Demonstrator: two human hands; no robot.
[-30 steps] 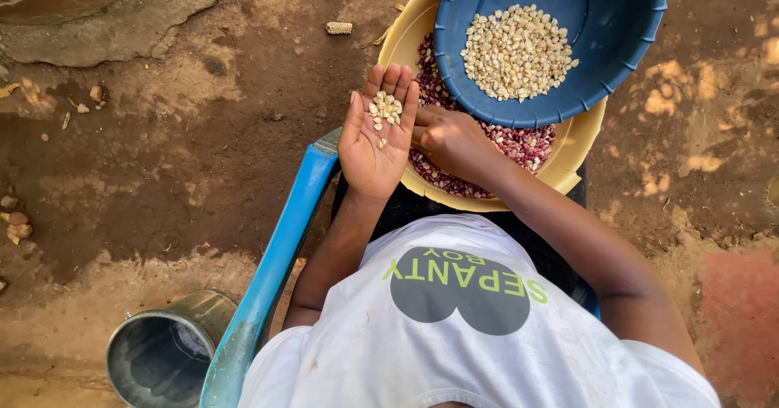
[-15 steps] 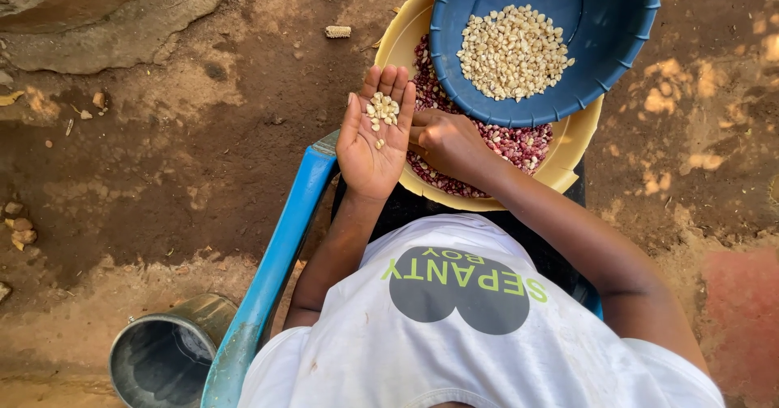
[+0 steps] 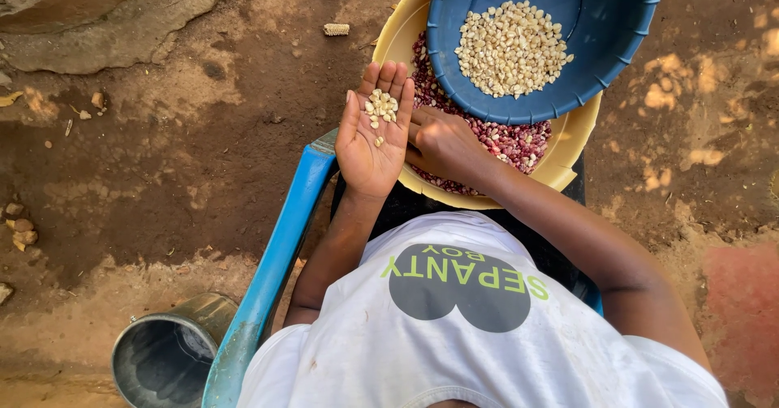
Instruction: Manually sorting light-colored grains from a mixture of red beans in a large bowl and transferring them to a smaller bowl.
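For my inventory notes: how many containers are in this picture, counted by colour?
Blue basin: 1
Yellow basin: 1
Grey metal bucket: 1
Total: 3

The blue bowl [image 3: 600,67] hides much of the yellow basin [image 3: 568,152].

The left hand [image 3: 375,136] is held flat, palm up, fingers together; the right hand [image 3: 445,142] is curled, palm down, just beside it.
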